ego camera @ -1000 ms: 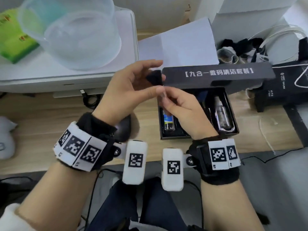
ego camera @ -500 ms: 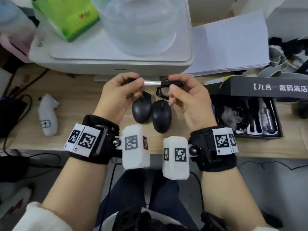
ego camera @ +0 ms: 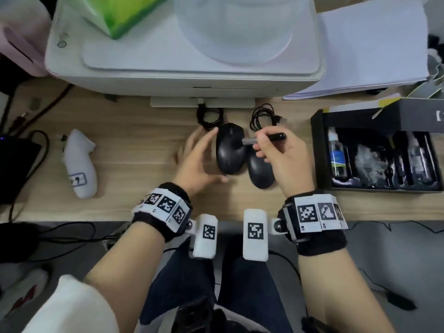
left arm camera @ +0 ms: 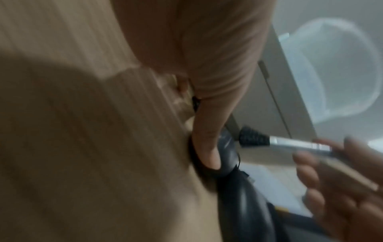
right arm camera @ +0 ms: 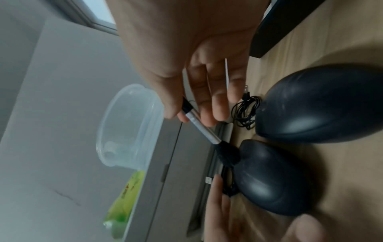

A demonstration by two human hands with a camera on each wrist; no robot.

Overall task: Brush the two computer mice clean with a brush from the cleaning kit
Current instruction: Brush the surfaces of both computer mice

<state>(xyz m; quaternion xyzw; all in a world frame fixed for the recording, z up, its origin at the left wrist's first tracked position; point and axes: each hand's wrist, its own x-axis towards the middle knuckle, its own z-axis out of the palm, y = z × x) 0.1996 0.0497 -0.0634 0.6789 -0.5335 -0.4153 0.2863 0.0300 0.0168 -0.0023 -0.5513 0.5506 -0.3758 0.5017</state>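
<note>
Two black mice lie side by side on the wooden desk, the left mouse point(ego camera: 228, 155) point(right arm camera: 269, 180) slightly farther than the right mouse point(ego camera: 260, 174) point(right arm camera: 331, 106). My right hand point(ego camera: 283, 162) pinches a brush point(ego camera: 262, 139) point(right arm camera: 199, 126) with a black handle and silver ferrule. Its dark bristles point(right arm camera: 228, 153) point(left arm camera: 253, 137) sit at the front top of the left mouse. My left hand point(ego camera: 199, 159) lies open against that mouse's left side, one finger point(left arm camera: 207, 147) touching its edge.
The open black cleaning kit box point(ego camera: 318, 152) with small bottles stands right of the mice. A white printer point(ego camera: 187, 75) carrying a clear bowl point(ego camera: 235, 25) sits behind them, with coiled cables point(ego camera: 263, 118) in front. A white device point(ego camera: 79, 164) lies at the left.
Half a second ago both hands held the brush above the mice. My left hand has let go and dropped beside the left mouse; my right hand has lowered the bristles onto it.
</note>
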